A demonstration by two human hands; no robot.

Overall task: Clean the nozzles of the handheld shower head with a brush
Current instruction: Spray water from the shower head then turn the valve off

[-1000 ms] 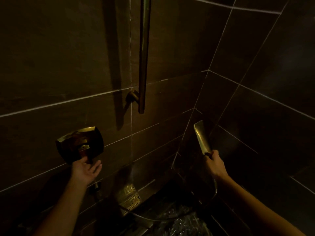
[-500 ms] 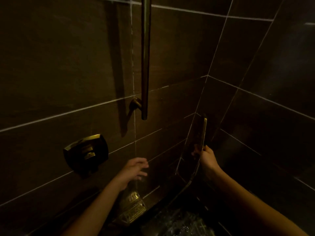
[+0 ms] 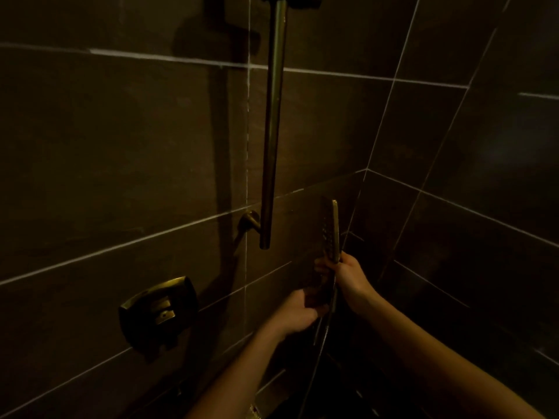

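Observation:
The handheld shower head (image 3: 330, 229) is a flat, brass-coloured bar held upright near the wall corner, seen nearly edge-on with its dotted nozzle face turned left. My right hand (image 3: 351, 278) grips its handle just below the head. My left hand (image 3: 298, 313) sits lower and to the left, fingers curled round the dark lower end of the handle. The hose (image 3: 323, 334) hangs down from between both hands. No brush shows in the dim light.
A brass slide bar (image 3: 272, 131) runs down the dark tiled wall just left of the shower head. A square valve control (image 3: 157, 309) sticks out of the wall at lower left. Two tiled walls meet in a corner (image 3: 366, 176) behind the head.
My left hand left the valve control and moved right to the shower head's handle. My right hand turned the head edge-on and brought it closer to the slide bar.

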